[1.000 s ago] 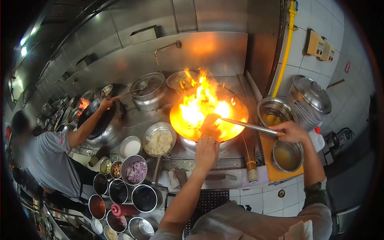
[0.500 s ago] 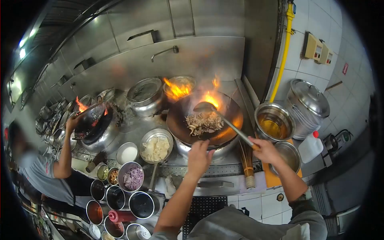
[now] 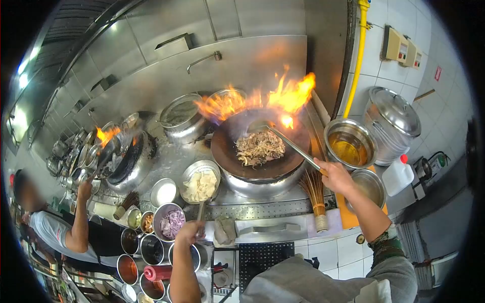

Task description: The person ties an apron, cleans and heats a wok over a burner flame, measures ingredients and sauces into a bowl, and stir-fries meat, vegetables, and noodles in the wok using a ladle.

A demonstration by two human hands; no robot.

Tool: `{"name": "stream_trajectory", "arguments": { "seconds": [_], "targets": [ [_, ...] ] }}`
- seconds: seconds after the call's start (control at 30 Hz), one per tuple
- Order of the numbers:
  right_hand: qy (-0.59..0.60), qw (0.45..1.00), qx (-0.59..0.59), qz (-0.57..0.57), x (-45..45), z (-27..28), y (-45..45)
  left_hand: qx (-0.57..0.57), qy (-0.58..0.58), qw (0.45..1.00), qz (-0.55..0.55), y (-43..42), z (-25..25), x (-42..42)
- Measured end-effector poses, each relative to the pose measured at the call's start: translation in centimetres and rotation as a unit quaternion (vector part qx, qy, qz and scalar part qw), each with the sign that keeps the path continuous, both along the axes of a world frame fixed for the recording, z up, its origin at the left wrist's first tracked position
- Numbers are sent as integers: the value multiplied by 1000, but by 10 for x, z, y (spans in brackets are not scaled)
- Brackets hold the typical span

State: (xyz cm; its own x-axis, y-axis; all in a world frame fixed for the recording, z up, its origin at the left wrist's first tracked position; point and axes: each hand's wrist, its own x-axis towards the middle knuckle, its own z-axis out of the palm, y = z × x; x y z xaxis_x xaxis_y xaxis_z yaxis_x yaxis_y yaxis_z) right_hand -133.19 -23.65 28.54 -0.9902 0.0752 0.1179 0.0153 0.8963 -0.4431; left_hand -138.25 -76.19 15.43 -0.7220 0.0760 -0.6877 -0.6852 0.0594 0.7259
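Note:
My right hand (image 3: pixel 334 177) is closed round the handle of a long metal ladle (image 3: pixel 293 144), whose bowl rests at the back of the food. Browned sliced food (image 3: pixel 260 148) lies in the large dark wok (image 3: pixel 227 159), and flames rise behind its rim. My left hand (image 3: pixel 190 232) is at the handle end of a perforated strainer (image 3: pixel 214 174), its fingers closed round the handle. Pale flat pieces (image 3: pixel 201 186) lie in the strainer, left of the wok.
Bowls of purple onion (image 3: pixel 172 223), white powder (image 3: pixel 165 193) and dark liquids stand at lower left. A bamboo brush (image 3: pixel 318 204), an oil pot (image 3: pixel 350 144) and a white jug (image 3: pixel 397 175) are at right. A co-worker (image 3: pixel 65 232) holds a flaming wok at left.
My left hand has left the wok's near rim and moved left onto the strainer handle. The big flames over the food have shrunk to the wok's back. The co-worker's pan has moved.

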Motion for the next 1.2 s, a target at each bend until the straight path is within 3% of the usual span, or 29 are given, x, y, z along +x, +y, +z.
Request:
{"name": "stream_trajectory", "arguments": {
  "seconds": [0.03,0.1,0.17,0.2,0.27,0.4,0.47,0.5,0.53,0.57,0.6,0.67,0.7,0.77,0.83,0.9,1.0,1.1,1.2],
  "targets": [
    [-1,1000,1,3,4,5,7,1,-1,1000,3,10,2,0],
    [-67,997,23,44,20,34,18,276,-94,944,155,26,8,-3],
    [-164,986,-26,-23,50,86,3,268,-80,947,159,37,12,2],
    [-162,986,-25,-18,52,82,6,260,-70,950,158,44,17,6],
    [-74,995,-50,33,66,67,20,219,-59,965,131,54,45,30],
    [-71,997,-19,11,32,15,17,164,18,980,115,57,59,71],
    [87,995,22,49,30,-5,13,121,56,985,107,67,82,90],
    [87,995,17,53,40,0,8,79,85,988,103,69,92,102],
    [-1,987,-160,9,55,16,6,78,79,989,102,65,97,108],
    [-91,940,-328,-33,63,24,4,76,81,988,109,64,106,110],
    [-96,939,-328,-25,70,15,2,30,110,990,84,63,118,112],
    [-47,763,-643,44,82,-2,2,-37,151,987,49,66,145,109],
    [-46,761,-645,51,79,-2,-8,-41,155,986,53,69,153,101],
    [-162,486,-850,124,75,3,-40,-59,171,983,-27,79,165,78],
    [-197,500,-839,90,57,-9,-62,-29,184,981,-53,98,168,47],
    [-214,556,-802,39,33,-11,-66,4,183,976,-114,119,163,10],
    [-167,579,-798,-9,29,-2,-55,-29,174,972,-152,139,123,-55],
    [-142,619,-773,-15,50,-2,-26,-66,175,968,-165,172,120,-89],
    [-136,580,-803,-20,70,-2,-10,-162,233,942,-181,185,129,-94]
  ]
}}
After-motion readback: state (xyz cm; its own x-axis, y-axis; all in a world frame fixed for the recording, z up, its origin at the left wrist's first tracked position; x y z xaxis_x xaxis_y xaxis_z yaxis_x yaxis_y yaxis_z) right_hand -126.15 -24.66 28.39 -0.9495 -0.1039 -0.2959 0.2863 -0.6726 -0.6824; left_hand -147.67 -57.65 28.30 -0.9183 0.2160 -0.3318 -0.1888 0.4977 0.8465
